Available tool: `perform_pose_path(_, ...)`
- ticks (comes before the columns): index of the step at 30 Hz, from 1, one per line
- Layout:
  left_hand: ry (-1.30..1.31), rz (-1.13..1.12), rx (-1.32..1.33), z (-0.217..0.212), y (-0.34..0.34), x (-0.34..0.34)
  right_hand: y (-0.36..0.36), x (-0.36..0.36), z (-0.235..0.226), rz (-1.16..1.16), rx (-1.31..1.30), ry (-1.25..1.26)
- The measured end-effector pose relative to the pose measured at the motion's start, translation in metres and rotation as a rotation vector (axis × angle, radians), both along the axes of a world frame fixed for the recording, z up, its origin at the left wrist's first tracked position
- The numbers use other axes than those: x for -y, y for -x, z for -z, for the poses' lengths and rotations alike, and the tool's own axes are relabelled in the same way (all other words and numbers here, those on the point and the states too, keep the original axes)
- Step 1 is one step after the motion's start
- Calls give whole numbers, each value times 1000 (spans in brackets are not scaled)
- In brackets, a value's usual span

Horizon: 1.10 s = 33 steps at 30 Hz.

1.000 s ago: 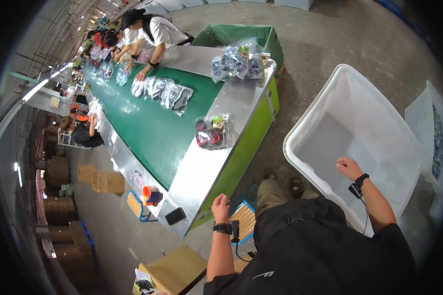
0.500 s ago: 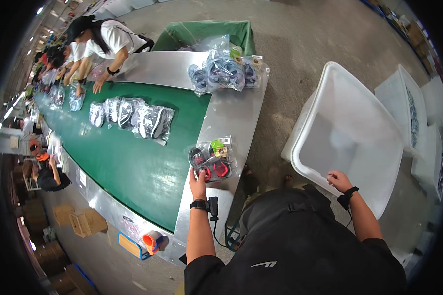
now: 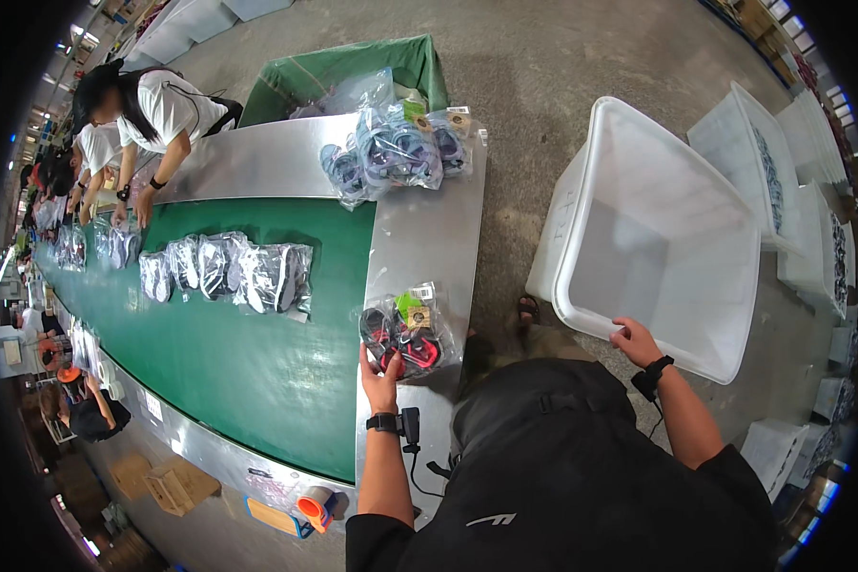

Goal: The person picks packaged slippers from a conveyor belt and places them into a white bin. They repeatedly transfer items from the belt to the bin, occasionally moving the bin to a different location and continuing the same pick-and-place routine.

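Belt [image 3: 257, 362]: green, with clear bags of shoes [image 3: 229, 272] lying along it.
Left hand [image 3: 379, 378]: fingers spread, flat on the shoe bag [image 3: 405, 334].
Shoe bag: on the steel counter [image 3: 429, 238], near its front edge.
Right hand [image 3: 636, 340]: fingers curled over the bin's near rim.
Bin [image 3: 658, 238]: white, on the floor beside the counter.

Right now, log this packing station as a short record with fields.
left hand: open palm on the bagged red and black sandals
right hand: grip on the near rim of the white bin
bin: tilted, nothing seen inside
green belt: row of bagged shoes
metal ledge: pile of bagged sandals at far end
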<state>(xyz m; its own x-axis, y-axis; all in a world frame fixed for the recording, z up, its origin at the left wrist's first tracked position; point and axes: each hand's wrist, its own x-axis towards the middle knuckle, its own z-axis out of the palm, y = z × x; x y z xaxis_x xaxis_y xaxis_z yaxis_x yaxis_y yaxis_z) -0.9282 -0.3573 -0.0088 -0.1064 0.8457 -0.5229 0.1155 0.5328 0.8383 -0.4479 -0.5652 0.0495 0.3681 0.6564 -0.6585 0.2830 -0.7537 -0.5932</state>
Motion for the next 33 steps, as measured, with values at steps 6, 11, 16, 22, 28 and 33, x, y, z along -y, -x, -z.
perform_pose_path(6, 60, -64, 107, 2, -2, 3, -7, -11, 11, -16, -67, -57)
perform_pose_path(11, 251, -116, 136, -12, -24, 9, -19, -39, -7, -121, -14, -140)
perform_pose_path(16, 300, -163, 393, -25, -80, -3, -14, -82, -51, -158, 35, -272)
perform_pose_path(22, 293, 98, 630, -46, -175, -15, -6, -133, -113, -458, 119, -651)
perform_pose_path(28, 631, 215, 801, -57, -283, -1, -17, -139, -124, -772, 301, -857)
perform_pose_path(33, 863, 420, 619, -85, -345, 17, -42, -109, -94, -750, 430, -749)
